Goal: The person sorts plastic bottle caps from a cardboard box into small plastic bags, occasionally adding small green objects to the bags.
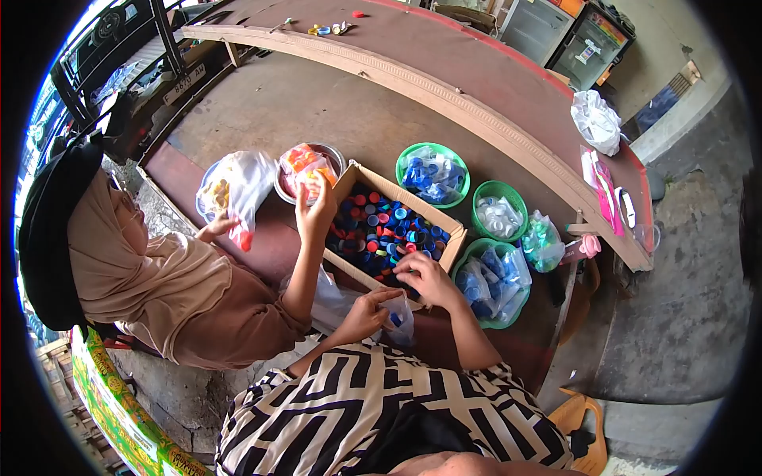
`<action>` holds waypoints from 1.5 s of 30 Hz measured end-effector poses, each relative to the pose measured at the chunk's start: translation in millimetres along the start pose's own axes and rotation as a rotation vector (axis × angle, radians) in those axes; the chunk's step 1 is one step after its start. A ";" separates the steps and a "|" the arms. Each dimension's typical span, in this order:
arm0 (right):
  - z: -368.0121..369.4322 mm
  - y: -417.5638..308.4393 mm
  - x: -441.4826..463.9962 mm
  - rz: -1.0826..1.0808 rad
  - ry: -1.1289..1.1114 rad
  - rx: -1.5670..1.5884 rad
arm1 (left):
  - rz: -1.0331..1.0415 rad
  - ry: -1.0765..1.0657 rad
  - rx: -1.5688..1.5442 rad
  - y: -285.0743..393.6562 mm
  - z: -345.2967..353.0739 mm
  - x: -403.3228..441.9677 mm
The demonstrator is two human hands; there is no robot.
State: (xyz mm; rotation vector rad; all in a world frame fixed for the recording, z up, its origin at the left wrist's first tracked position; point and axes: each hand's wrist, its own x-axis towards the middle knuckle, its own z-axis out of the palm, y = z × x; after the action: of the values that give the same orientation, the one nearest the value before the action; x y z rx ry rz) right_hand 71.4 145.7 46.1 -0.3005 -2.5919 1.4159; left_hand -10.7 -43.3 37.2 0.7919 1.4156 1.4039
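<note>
An open cardboard box in front of me is full of loose plastic bottle caps, mostly blue, with red, black and a few green ones. At its near side my left hand is closed on the top of a clear plastic bag, with something blue low in the bag. My right hand is over the box's near right corner, fingers bent together above the caps. What lies between its fingertips is hidden.
Green baskets of bagged blue and clear pieces stand right of the box. At left, a co-worker handles bags beside a metal bowl. A wooden rail crosses behind; a white bag sits at far right.
</note>
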 end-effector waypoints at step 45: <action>-1.9 69.1 7.1 0.167 0.178 -0.053 | 0.032 -0.028 0.033 4.8 3.0 -1.5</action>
State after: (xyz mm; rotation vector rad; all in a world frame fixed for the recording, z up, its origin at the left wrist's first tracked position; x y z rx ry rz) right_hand 71.4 185.5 -10.8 -0.6335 -2.5108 1.3055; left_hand -8.3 -43.0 42.5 0.8553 1.4135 1.3921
